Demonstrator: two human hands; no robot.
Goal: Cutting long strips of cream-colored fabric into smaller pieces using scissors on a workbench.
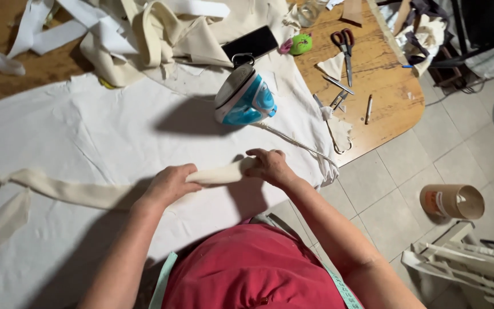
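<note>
Near edge: person in a red top, measuring tape point(338, 283) hanging round the neck, pale green.

Fabric strap point(87, 191), cream, woven, long and narrow. Long axis runs roughly left-right across the view, rising slightly toward the right. Its right end sits at the right hand; the rest trails left past the left hand and goes off the frame's left edge, where it looks like it splits or doubles into a second band drooping down.

Left hand point(170, 186): closed over the strap, palm down, fingers wrapped round it. Right hand point(271, 167): fingers curled shut on the strap's end, knuckles up. Between the two hands the strap is rolled or folded into a tight tube shape, held just above the cloth.

Under it all: white cloth point(104, 131), matte, lightly creased, covering most of the wooden table point(384, 86).

Further out: steam iron point(244, 97), blue and white plastic, resting tipped up on the cloth, cord running toward the table edge. Beyond it a dark phone point(251, 42), a heap of cream straps and offcuts point(144, 28), a green round thing, red-handled scissors point(345, 48), small metal tools.

Floor at right: grey tiles, cardboard tube point(453, 200) lying on its side.
</note>
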